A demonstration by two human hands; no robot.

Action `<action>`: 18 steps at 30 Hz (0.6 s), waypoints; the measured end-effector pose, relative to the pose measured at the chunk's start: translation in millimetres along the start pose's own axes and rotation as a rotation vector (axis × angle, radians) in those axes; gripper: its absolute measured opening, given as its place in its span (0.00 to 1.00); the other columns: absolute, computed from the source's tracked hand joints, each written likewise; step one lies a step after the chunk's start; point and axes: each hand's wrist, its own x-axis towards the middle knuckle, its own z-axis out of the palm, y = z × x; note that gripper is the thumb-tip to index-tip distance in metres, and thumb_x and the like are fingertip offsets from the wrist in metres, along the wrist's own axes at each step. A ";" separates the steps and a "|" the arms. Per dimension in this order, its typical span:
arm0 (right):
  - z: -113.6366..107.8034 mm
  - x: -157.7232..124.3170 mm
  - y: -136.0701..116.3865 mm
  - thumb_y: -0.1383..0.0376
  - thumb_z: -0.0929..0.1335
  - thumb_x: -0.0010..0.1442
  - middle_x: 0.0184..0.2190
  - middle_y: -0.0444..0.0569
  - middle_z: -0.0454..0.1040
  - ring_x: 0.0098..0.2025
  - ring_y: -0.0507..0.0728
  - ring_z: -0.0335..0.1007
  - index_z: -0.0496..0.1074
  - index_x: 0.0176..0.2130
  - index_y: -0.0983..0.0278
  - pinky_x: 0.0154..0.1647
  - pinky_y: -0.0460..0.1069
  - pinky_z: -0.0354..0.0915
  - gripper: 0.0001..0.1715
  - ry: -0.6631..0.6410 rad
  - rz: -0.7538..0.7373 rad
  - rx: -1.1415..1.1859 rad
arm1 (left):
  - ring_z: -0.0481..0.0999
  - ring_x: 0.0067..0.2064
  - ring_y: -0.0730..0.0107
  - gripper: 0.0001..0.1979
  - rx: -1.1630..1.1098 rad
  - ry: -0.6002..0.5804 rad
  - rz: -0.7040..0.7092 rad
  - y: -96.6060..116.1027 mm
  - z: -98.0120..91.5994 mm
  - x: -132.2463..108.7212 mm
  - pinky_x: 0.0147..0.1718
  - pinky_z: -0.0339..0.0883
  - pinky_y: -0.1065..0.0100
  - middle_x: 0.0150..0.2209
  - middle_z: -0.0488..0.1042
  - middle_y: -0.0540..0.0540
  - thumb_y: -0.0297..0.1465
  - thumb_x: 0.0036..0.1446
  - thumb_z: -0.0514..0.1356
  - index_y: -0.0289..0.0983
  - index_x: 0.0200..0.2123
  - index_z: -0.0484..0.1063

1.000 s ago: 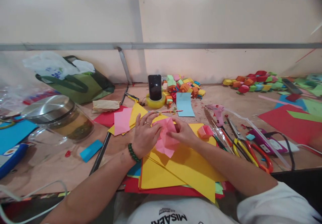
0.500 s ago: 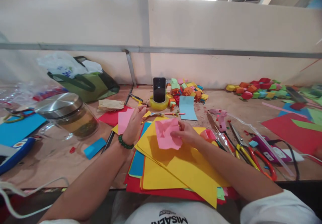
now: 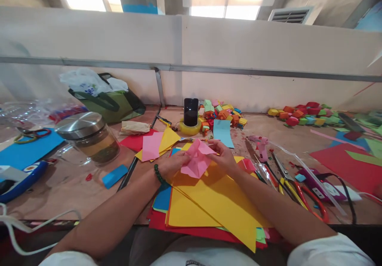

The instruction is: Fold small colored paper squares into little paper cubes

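Observation:
A partly folded pink paper (image 3: 197,160) is held just above a stack of yellow sheets (image 3: 215,202) in front of me. My left hand (image 3: 173,166), with a green bead bracelet at the wrist, pinches the paper's left side. My right hand (image 3: 222,156) grips its right edge with closed fingers. Under the yellow sheets lie blue and red sheets (image 3: 162,198). A small folded pink piece (image 3: 246,164) rests on the stack to the right of my right hand.
A phone (image 3: 191,112) stands in a yellow tape roll behind a blue paper (image 3: 222,132). Piles of folded coloured boxes (image 3: 222,112) lie at the back. A glass jar (image 3: 89,138) is left; a glue gun (image 3: 261,144) and scissors (image 3: 294,182) are right.
My left hand reached out to the pink sheet at the left half a second ago and has come back to the folded pink paper. Both hands now hold it, slightly raised.

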 end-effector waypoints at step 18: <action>-14.1 -0.7 -21.5 0.62 0.70 0.44 0.26 0.42 0.72 0.30 0.52 0.67 0.73 0.28 0.65 0.30 0.46 0.62 0.09 -0.246 -0.002 -0.128 | 0.65 0.24 0.71 0.07 0.269 -0.072 -0.156 32.2 -5.4 -12.1 0.21 0.53 0.73 0.19 0.68 0.52 0.30 0.40 0.55 0.36 0.23 0.72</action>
